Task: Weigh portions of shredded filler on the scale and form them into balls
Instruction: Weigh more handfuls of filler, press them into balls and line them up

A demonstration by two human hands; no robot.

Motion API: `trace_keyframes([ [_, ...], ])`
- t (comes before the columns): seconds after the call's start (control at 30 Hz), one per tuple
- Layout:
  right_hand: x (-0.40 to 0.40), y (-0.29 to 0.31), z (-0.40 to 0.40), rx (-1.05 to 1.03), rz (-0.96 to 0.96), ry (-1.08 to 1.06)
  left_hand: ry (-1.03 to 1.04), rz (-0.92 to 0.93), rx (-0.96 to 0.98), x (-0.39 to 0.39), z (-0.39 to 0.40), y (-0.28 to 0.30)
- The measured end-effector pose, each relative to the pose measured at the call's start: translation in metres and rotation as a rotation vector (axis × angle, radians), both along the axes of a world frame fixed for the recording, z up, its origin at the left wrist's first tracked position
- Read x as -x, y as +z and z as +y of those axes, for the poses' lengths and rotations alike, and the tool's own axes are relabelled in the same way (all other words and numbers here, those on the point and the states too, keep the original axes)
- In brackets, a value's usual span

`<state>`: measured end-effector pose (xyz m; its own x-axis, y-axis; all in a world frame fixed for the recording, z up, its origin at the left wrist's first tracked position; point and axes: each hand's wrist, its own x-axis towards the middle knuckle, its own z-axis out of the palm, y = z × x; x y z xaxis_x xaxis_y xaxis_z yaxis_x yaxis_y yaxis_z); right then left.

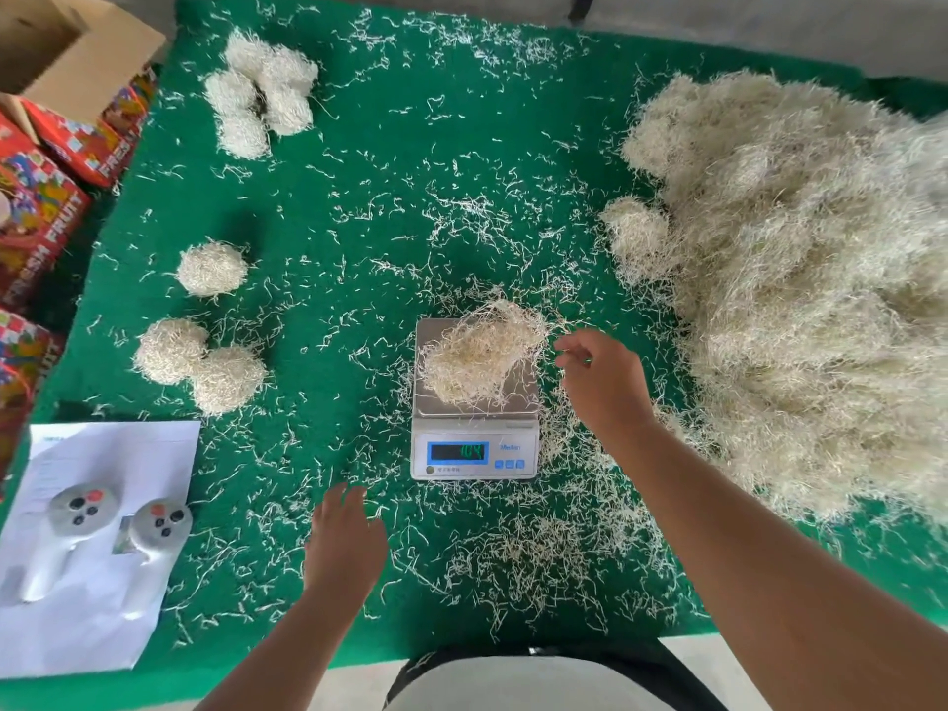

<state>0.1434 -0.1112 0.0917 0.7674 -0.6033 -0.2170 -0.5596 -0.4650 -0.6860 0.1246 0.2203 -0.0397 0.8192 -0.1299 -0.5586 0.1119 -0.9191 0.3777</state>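
Head view, the only one I have. Green worktop (359, 197) littered with loose strands. The scale (474, 443) sits near centre, just ahead of me, with a loose portion of shredded filler (482, 356) heaped on its steel pan; stray ends hang over the pan's far and right edges. Display is lit; digits too blurred for me to read with confidence.

My right hand (600, 377) hovers just right of the pan, fingers (567, 351) curled together on what looks like a few thin strands, a pinch rather than a full grip. My left hand (343, 536) hangs over the worktop in front of the scale, fingers relaxed and slightly spread, holding nothing.

Big supply heap (795, 279) lies to the right, well apart from the scale. Finished balls (200, 361) sit to the left in three groups, one cluster at the far left.

Handling judgement: the filler looks very light, springy and tangled. It will shed strands and compress readily, and it will not slip out of a cupped hold. For trimming weight, I would pinch at the trailing edge strands. For lifting the portion, I would scoop from both sides under the mass and press inward, since a top pinch likely pulls away only a tuft.

Paper sheet with two controllers (102, 520) at near left; printed cartons (41, 207) off the left edge.
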Motion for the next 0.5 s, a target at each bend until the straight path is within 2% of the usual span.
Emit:
trace_keyframes([
  [0.17,0.009,-0.004,-0.001,-0.019,0.003,0.003,0.056,-0.126,0.142,-0.01,-0.019,0.016],
  [0.27,0.019,-0.006,-0.003,-0.016,0.038,-0.01,0.012,-0.277,0.259,-0.041,-0.047,0.039],
  [0.4,0.039,-0.007,-0.007,-0.053,0.071,-0.043,-0.209,-0.49,0.355,-0.119,-0.108,0.073],
  [0.5,0.058,-0.008,-0.007,-0.073,0.091,-0.053,-0.547,-0.584,0.308,-0.167,-0.159,0.085],
])
